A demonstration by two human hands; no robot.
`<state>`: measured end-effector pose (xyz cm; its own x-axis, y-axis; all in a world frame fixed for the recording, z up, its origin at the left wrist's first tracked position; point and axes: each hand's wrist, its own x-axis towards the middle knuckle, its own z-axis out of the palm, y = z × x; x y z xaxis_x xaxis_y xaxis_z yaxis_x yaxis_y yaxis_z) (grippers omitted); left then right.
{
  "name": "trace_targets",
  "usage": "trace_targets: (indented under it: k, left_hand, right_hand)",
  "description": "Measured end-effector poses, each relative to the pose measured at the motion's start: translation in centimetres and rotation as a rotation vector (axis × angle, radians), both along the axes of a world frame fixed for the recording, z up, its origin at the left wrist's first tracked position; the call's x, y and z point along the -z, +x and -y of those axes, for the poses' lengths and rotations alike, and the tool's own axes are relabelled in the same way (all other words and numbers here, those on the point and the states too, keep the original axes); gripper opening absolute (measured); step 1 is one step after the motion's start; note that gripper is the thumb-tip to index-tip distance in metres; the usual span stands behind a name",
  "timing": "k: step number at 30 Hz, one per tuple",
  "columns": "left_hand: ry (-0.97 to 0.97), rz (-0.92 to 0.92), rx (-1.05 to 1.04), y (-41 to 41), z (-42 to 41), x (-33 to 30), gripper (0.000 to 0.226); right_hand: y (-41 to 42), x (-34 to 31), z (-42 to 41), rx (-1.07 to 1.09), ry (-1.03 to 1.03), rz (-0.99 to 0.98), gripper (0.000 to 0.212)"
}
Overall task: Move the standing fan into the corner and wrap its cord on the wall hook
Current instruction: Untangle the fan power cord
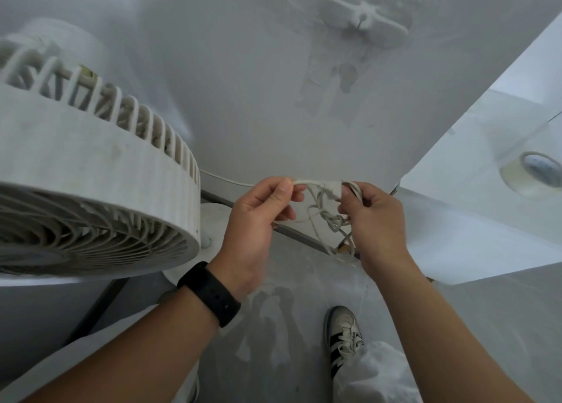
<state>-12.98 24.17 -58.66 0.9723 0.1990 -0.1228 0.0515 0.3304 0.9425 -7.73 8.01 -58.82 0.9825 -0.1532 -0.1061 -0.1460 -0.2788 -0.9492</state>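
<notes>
The white cord [322,208] hangs in a loose, tangled bunch between the two hands, low against the wall [243,68] and well below the hook [363,16], which sticks out of a rough, patched stretch of plaster near the top of the wall. The left hand [255,220], a black band [209,293] on its wrist, pinches one strand between thumb and forefinger, its other fingers curled under; the right hand [374,217] has its fingers closed round several gathered loops, with the plug [330,187] lying across the top between the two grips. A further length of cord trails down toward the floor [289,326]. The fan [91,165] stands just to the left, its head close to the wall and its round base beside the left wrist, so it looks about placed. The wrapping seems not yet begun. My worry is the tangle: if the loops are lifted as they are, a snarl could catch or slip out of the right hand's hold and drop. The strand running back to the fan could also pull tight on the reach up and tug the fan. The crumbled plaster round the hook makes me doubt its hold. A shoe [345,335] stands near the trailing cord and could tread on it.
</notes>
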Motion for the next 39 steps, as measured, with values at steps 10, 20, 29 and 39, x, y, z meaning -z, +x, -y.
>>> trace_targets:
  k: [10, 20, 29, 39]
  left_hand:
    - [-0.217, -0.023, 0.04, 0.2, -0.1, -0.3, 0.018]
    - [-0.233, -0.033, 0.089, 0.3, -0.2, -0.3, 0.041]
    - [0.204, -0.063, 0.042, 0.4, -0.2, 0.3, 0.049]
    - [0.75, -0.061, 0.097, -0.2, 0.0, 1.9, 0.023]
  right_hand:
    - [-0.5, -0.2, -0.3, -0.224, -0.176, -0.024, 0.035]
    - [-1.5, 0.7, -1.4, -0.65, -0.209, -0.139, 0.037]
    - [-1.1, 0.3, -1.0, -0.326, 0.005, -0.073, 0.011]
    - [-0.4, -1.1, -0.6, -0.158, 0.643, -0.306, 0.014]
